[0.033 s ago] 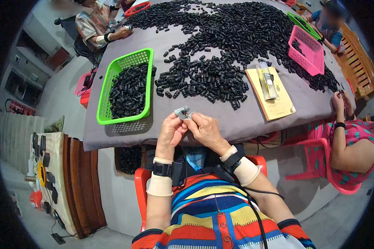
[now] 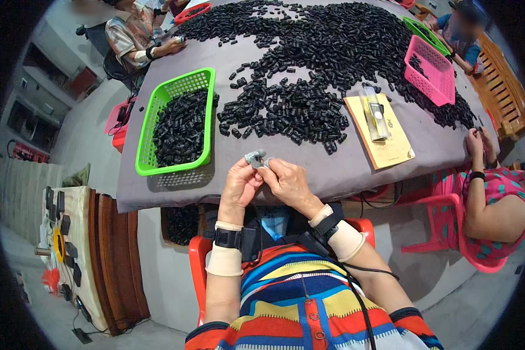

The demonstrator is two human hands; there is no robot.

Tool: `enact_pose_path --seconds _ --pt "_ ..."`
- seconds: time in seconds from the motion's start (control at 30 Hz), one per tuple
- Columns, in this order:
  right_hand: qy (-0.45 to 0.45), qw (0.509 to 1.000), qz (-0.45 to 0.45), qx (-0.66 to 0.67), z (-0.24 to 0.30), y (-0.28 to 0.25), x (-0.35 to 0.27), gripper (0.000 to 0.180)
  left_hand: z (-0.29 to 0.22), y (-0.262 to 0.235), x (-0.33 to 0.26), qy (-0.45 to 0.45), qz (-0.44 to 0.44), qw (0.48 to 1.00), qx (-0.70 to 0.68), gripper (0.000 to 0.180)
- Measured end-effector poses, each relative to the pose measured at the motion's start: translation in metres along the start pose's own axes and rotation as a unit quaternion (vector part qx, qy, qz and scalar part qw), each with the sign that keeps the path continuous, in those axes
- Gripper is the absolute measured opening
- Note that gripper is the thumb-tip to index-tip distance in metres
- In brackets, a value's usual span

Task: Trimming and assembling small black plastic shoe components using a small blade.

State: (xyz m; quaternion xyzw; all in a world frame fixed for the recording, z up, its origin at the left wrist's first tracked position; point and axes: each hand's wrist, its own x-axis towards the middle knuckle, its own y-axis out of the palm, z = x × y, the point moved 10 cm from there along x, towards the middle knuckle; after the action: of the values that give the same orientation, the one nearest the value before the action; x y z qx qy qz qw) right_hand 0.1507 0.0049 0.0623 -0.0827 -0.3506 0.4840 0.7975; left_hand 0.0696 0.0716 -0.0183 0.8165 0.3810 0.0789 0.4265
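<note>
My left hand [image 2: 240,185] and my right hand [image 2: 290,184] meet over the near edge of the table, fingers pinched together. Grey wrapping [image 2: 254,157] covers a fingertip of the left hand, and something pale grey also shows at the right fingertips. Between them a small dark piece [image 2: 262,163] is partly visible; its shape is mostly hidden by the fingers. Just beyond my hands lies a heap of small black cylindrical plastic pieces [image 2: 286,111]. To the left stands a green plastic basket [image 2: 209,140] holding many of the same black pieces.
A yellowish notepad [image 2: 391,153] lies right of the heap, with a clear case [image 2: 377,119] on it. A pink basket [image 2: 443,81] and another green basket [image 2: 417,26] stand at the far right. Co-workers sit at the left, right and far right. A box of black pieces [image 2: 182,224] sits below the table.
</note>
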Motion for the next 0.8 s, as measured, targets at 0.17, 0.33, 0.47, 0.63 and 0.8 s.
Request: enact_pose_path --seconds 0.17,0.33,0.47,0.63,0.8 --pt "0.002 1.0 -0.009 0.003 0.0001 -0.0013 -0.0007 0.021 -0.0013 0.0022 -0.001 0.007 0.015 1.0 -0.001 0.028" --pt "-0.005 1.0 -0.001 0.011 0.0027 -0.0041 -0.0006 0.021 0.0009 0.0004 -0.0004 0.001 0.01 1.0 -0.002 0.026" --pt "-0.008 1.0 0.003 -0.004 0.0005 -0.0021 -0.0005 0.021 0.0005 0.0014 0.0001 0.001 0.013 1.0 0.01 0.025" --pt "-0.003 1.0 -0.003 -0.001 0.002 -0.0012 0.0002 0.022 -0.0011 0.0014 -0.0003 0.003 0.004 1.0 0.018 0.024" --pt "-0.002 1.0 -0.004 -0.007 0.0026 -0.0023 0.0004 0.022 -0.0005 -0.0002 0.001 0.006 0.002 1.0 0.026 0.024"
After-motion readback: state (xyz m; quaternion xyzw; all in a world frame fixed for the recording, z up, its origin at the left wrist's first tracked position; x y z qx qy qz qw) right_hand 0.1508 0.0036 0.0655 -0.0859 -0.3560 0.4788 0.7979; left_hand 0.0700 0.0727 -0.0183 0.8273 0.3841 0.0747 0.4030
